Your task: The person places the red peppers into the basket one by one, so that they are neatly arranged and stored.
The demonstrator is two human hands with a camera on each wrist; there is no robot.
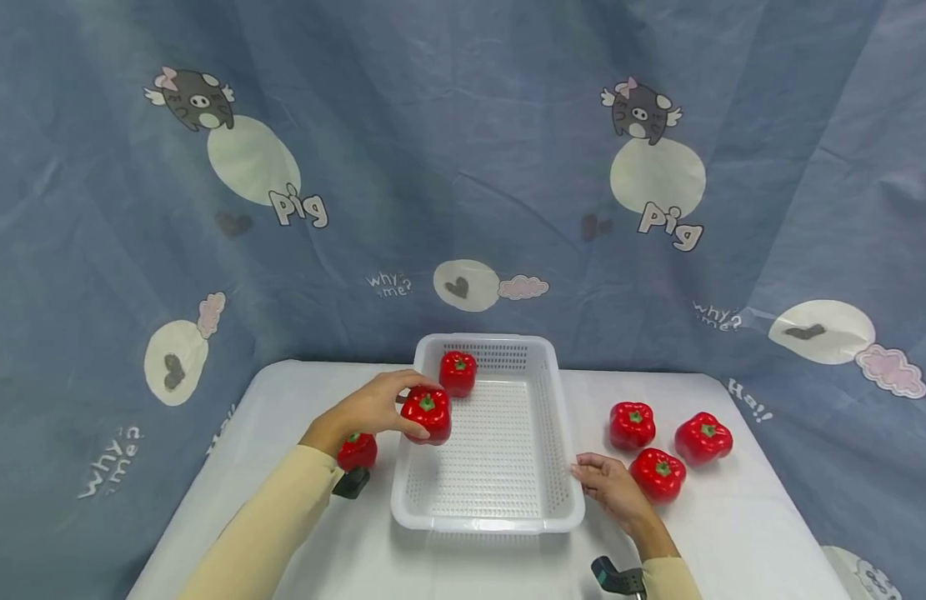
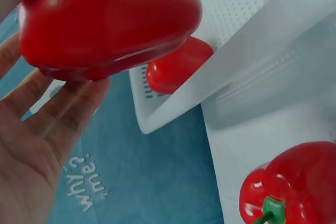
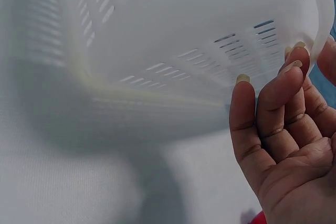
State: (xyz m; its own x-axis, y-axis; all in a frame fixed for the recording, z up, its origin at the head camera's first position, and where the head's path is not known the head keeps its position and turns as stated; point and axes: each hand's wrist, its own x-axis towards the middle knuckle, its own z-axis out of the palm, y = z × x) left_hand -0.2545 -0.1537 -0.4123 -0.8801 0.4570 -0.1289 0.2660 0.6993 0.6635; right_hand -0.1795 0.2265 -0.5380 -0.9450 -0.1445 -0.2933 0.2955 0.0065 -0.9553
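Observation:
My left hand [image 1: 378, 403] grips a red bell pepper [image 1: 430, 422] with a green stem, held over the left rim of the white plastic basket [image 1: 487, 524]. In the left wrist view, thumb and fingers lie on opposite sides of this pepper [image 2: 110, 22]. Another red bell pepper [image 1: 457, 379] sits inside the basket, at its back left corner. At the basket's right side, my right hand [image 1: 614, 490] pinches the rim. The right wrist view has its curled fingers [image 3: 286, 85] against the slotted wall [image 3: 173, 30], with the thumb beyond the rim.
One red bell pepper [image 1: 357, 452] lies left of the basket, partly hidden by the left wrist. Right of the basket are three more: a back pepper [image 1: 631, 425], a near pepper [image 1: 658, 475] and an outer pepper [image 1: 703, 438]. A blue printed curtain [image 1: 463, 167] hangs behind the white table [image 1: 342, 567].

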